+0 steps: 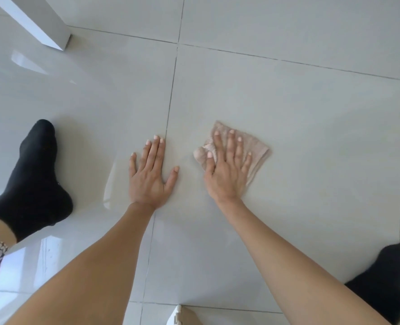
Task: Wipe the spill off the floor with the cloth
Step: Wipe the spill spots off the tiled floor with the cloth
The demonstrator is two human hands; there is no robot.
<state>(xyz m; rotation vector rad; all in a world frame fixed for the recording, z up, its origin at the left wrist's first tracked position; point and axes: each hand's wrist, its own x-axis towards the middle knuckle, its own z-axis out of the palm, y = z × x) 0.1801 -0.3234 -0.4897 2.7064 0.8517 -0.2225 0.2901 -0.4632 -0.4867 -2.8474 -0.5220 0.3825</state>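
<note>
The right hand (227, 170) lay flat, fingers spread, pressing the cloth (255, 148) onto the floor (311, 137); the palm hid much of the cloth. The left hand (151, 174) rested open and empty on the tile just beside it. No spill could be made out on the glossy tile. Two black socks (35, 179) were cut off at the frame edges.

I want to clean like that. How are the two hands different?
The right hand presses flat on the cloth; the left hand rests on bare floor. The right hand's fingers are spread; the left hand's sit closer together. Both lie palm down.
</note>
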